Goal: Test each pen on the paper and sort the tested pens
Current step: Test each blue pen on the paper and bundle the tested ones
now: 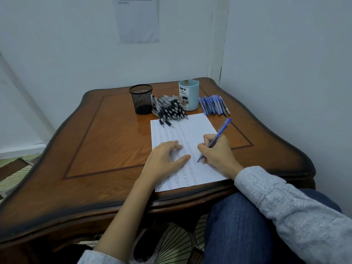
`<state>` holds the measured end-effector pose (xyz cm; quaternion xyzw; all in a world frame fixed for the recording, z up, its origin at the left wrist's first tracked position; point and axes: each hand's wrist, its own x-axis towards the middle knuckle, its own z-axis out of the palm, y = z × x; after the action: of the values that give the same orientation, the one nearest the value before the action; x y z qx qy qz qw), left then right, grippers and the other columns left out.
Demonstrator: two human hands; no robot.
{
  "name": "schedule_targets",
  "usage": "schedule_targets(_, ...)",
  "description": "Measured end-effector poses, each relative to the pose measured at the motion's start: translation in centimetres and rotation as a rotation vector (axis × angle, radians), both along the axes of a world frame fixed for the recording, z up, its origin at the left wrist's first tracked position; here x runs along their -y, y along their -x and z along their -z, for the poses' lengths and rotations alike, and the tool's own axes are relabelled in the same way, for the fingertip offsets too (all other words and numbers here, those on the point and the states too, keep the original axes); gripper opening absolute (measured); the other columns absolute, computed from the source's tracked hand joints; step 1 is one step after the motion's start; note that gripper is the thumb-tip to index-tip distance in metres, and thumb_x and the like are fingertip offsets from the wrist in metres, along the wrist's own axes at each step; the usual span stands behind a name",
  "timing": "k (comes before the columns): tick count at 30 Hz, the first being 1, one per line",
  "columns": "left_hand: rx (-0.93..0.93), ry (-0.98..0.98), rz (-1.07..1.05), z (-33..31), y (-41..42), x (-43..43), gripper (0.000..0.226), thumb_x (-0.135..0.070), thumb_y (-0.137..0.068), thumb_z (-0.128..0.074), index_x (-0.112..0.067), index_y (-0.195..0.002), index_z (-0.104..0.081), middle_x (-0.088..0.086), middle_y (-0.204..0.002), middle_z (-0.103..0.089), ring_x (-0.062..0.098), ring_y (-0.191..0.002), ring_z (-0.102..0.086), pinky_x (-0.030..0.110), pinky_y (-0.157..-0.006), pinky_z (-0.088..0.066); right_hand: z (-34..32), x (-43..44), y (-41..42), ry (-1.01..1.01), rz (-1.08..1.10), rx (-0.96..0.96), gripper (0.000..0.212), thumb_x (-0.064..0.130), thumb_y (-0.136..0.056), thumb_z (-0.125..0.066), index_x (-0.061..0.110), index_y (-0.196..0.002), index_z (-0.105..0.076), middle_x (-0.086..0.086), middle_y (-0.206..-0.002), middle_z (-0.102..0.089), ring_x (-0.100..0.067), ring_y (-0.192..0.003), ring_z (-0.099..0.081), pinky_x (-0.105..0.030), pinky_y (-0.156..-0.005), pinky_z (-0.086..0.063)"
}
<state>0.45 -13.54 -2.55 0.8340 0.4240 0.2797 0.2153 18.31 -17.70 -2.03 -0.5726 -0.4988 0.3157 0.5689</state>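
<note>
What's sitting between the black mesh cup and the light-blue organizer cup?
A heap of black-grip pens lies between the mesh cup and the organizer cup, shown in the head view.

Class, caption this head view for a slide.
Right hand tests a blue pen on the paper while the left hand presses it flat; black pens and blue pens lie beyond.

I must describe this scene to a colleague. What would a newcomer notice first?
The right hand holds a blue pen tip-down on the white paper sheet covered in small marks, on the brown wooden table; the left hand presses the sheet. Behind it, a heap of black pens lies between a black mesh cup and a pale blue cup; a row of blue pens lies further right.
</note>
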Motion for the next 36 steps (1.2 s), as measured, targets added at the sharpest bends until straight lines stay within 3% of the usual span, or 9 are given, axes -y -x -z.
schedule_targets(11,-0.005,0.007,0.005,-0.1,0.0,0.0,0.046,-0.049,-0.084,-0.067,-0.021,-0.120,-0.063,-0.007,-0.137,-0.054,0.006,-0.125,-0.047,0.029,-0.105,-0.038,-0.2,0.2,0.3,0.033,0.011,0.024,0.043,-0.010,-0.084,-0.054,0.012,-0.055,-0.030,-0.005,-0.053,-0.027,-0.017,-0.033,-0.048,-0.021,-0.037,-0.036)
schedule_targets(14,-0.002,0.006,0.006,-0.1,0.0,0.0,0.045,-0.048,-0.084,-0.067,-0.021,-0.120,-0.063,-0.007,-0.137,-0.054,0.007,-0.124,-0.047,0.029,-0.105,-0.037,-0.7,0.3,0.2,0.060,0.014,-0.125,0.040,-0.006,-0.088,-0.054,0.010,-0.057,-0.033,-0.009,-0.048,-0.037,-0.015,-0.028,-0.043,-0.017,-0.031,-0.027)
schedule_targets(17,0.008,-0.003,0.005,-0.1,0.0,0.1,0.042,-0.044,-0.086,-0.066,-0.019,-0.119,-0.064,-0.006,-0.135,-0.055,0.007,-0.124,-0.048,0.026,-0.102,-0.037,-1.6,0.5,0.0,0.105,0.000,-0.310,0.036,0.014,-0.096,-0.054,0.012,-0.063,-0.040,-0.007,-0.051,-0.055,-0.011,-0.029,-0.034,-0.016,-0.031,-0.022)
schedule_targets(21,0.070,-0.008,-0.031,0.0,0.0,0.0,0.027,-0.029,-0.093,-0.059,-0.013,-0.114,-0.064,-0.002,-0.124,-0.061,0.009,-0.122,-0.050,0.024,-0.097,-0.038,-1.9,0.5,0.0,0.147,-0.013,-0.369,0.034,0.049,-0.099,-0.036,0.017,-0.099,-0.048,0.004,-0.042,-0.041,-0.007,-0.033,-0.030,-0.017,-0.034,-0.022)
schedule_targets(24,0.081,-0.005,-0.073,0.0,0.2,-0.1,0.022,-0.024,-0.094,-0.057,-0.013,-0.112,-0.064,-0.002,-0.121,-0.062,0.009,-0.118,-0.051,0.021,-0.094,-0.036,-1.8,0.4,-0.2,0.123,0.005,-0.427,0.041,0.045,-0.101,-0.032,0.010,-0.107,-0.052,0.001,-0.040,-0.040,-0.009,-0.030,-0.028,-0.016,-0.033,-0.021)
schedule_targets(26,0.077,-0.008,-0.081,0.2,0.1,-0.2,0.021,-0.022,-0.094,-0.057,-0.013,-0.112,-0.064,-0.002,-0.120,-0.063,0.010,-0.119,-0.051,0.020,-0.093,-0.034,-1.9,0.5,-0.2,0.125,-0.008,-0.383,0.035,0.036,-0.101,-0.041,0.008,-0.113,-0.059,-0.001,-0.043,-0.049,-0.009,-0.030,-0.031,-0.017,-0.032,-0.023)
schedule_targets(29,0.081,-0.009,-0.089,0.3,0.1,-0.3,0.020,-0.020,-0.093,-0.057,-0.014,-0.111,-0.064,-0.003,-0.120,-0.062,0.009,-0.118,-0.051,0.020,-0.093,-0.035,-2.3,0.8,0.0,0.127,-0.007,-0.314,0.025,0.021,-0.097,-0.055,0.017,-0.121,-0.058,-0.007,-0.056,-0.061,-0.005,-0.030,-0.033,-0.017,-0.030,-0.026)
schedule_targets(31,0.093,-0.004,-0.093,0.2,0.1,-0.3,0.020,-0.018,-0.093,-0.057,-0.014,-0.111,-0.065,-0.003,-0.120,-0.062,0.009,-0.118,-0.051,0.021,-0.094,-0.035,-2.7,0.9,0.2,0.117,0.003,-0.353,0.028,0.018,-0.094,-0.059,0.020,-0.122,-0.053,-0.009,-0.061,-0.058,-0.002,-0.032,-0.038,-0.014,-0.033,-0.029)
schedule_targets(36,0.135,0.025,-0.096,0.1,0.1,-0.2,0.019,-0.017,-0.092,-0.059,-0.015,-0.110,-0.066,-0.005,-0.118,-0.063,0.007,-0.118,-0.051,0.024,-0.098,-0.039,-2.5,0.8,0.0,0.149,-0.020,-0.333,0.031,0.035,-0.103,-0.036,0.019,-0.124,-0.053,-0.003,-0.055,-0.048,-0.004,-0.033,-0.029,-0.017,-0.032,-0.022)
